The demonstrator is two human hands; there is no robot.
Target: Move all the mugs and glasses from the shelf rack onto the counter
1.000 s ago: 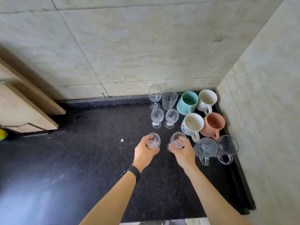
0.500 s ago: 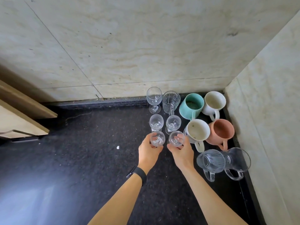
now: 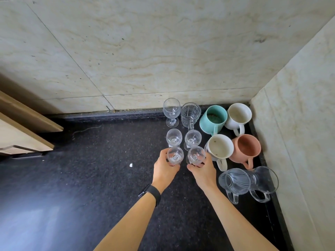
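Observation:
My left hand (image 3: 164, 170) grips a small clear stemmed glass (image 3: 175, 155), and my right hand (image 3: 204, 172) grips a matching one (image 3: 195, 155). Both glasses stand upright, low over the black counter (image 3: 90, 178), just in front of two more small glasses (image 3: 174, 137) (image 3: 193, 138). Behind those stand a taller wine glass (image 3: 171, 111) and a cut-glass goblet (image 3: 190, 114). To the right sit a teal mug (image 3: 213, 120), two white mugs (image 3: 238, 115) (image 3: 220, 147), a terracotta mug (image 3: 245, 149) and two clear glass mugs (image 3: 234, 182) (image 3: 264, 180). The shelf rack is out of view.
Marble-tiled walls close the counter at the back (image 3: 145, 60) and on the right (image 3: 299, 133). A wooden shelf or cabinet edge (image 3: 21, 127) juts in at the left. A small white speck (image 3: 131, 165) lies on the counter left of my hands.
Both hands moved forward and lowered the two small glasses to just in front of the earlier pair. The camera view also shifted closer toward the corner.

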